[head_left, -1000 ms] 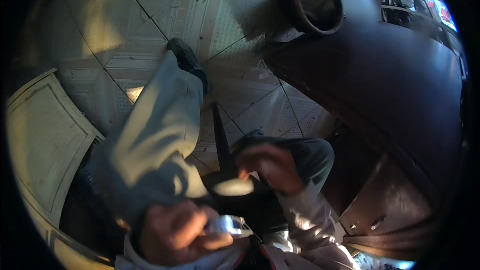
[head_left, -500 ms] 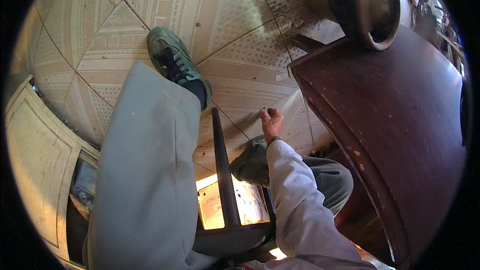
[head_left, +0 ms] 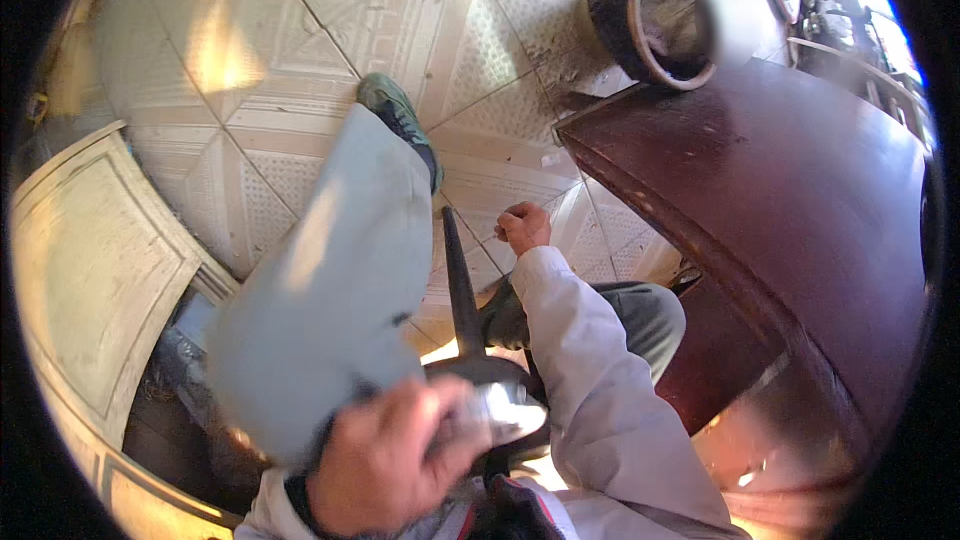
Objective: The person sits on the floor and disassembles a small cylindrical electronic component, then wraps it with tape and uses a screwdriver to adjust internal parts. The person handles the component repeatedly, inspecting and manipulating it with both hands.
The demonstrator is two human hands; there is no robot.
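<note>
At the lower middle, my left hand (head_left: 375, 460) is closed around a small shiny, silvery object (head_left: 495, 414). Motion and glare blur it, so its kind cannot be made out. Farther forward, above the tiled floor (head_left: 500, 165), hangs my right hand (head_left: 525, 228). Its fingers are curled together, and whatever may be in them is hidden. The right forearm, in a pale sleeve (head_left: 590, 350), passes over my bent dark-trousered knee (head_left: 650, 325). My other leg, under light grey cloth (head_left: 340, 270), stretches forward to a green shoe (head_left: 388, 102).
A dark red wooden table (head_left: 760, 190) fills the right side. Beyond its far corner stands a dark, thick-rimmed round pot (head_left: 620, 25). Along the left is a cream panelled cabinet (head_left: 95, 270). A black post (head_left: 460, 285) rises between my legs.
My left hand has come into view at the bottom with the shiny object. The right hand has shifted slightly left and its fingers have turned. The view has swung, moving the pot leftward.
</note>
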